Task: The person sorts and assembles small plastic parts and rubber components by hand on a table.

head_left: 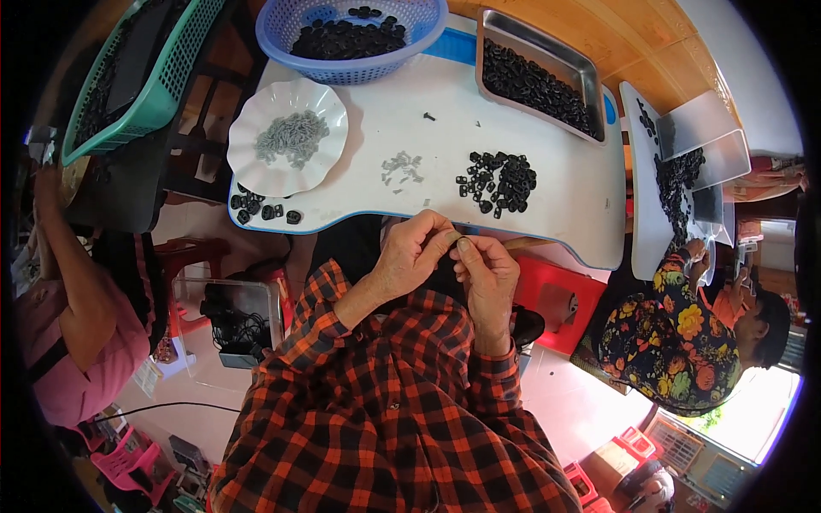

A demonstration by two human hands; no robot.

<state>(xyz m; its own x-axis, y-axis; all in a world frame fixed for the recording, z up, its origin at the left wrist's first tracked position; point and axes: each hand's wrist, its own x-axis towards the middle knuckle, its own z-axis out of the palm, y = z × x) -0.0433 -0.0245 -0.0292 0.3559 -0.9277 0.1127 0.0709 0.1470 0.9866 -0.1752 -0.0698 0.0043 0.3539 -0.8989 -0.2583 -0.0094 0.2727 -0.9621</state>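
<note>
Just off the front edge of the white table (547,214), my left hand (409,258) and my right hand (489,275) meet, thumbs and forefingers pinched together. Something small and dark shows between the fingertips; the fingers hide most of it, so its kind cannot be told. Beyond my right hand lies a pile of small black plastic parts (511,182), some with holes. A small scatter of clear-grey pieces (402,167) lies on the tabletop beyond my left hand. More such grey pieces (292,137) fill the middle of a white scalloped plate (248,158) at the left.
A blue basket (359,70) and a metal tray (547,109), both with black parts, stand at the back. Several black parts (248,205) lie by the plate. Co-workers sit left (81,342) and right (676,333). A green basket (162,103) stands far left, a red stool (560,299) below the table.
</note>
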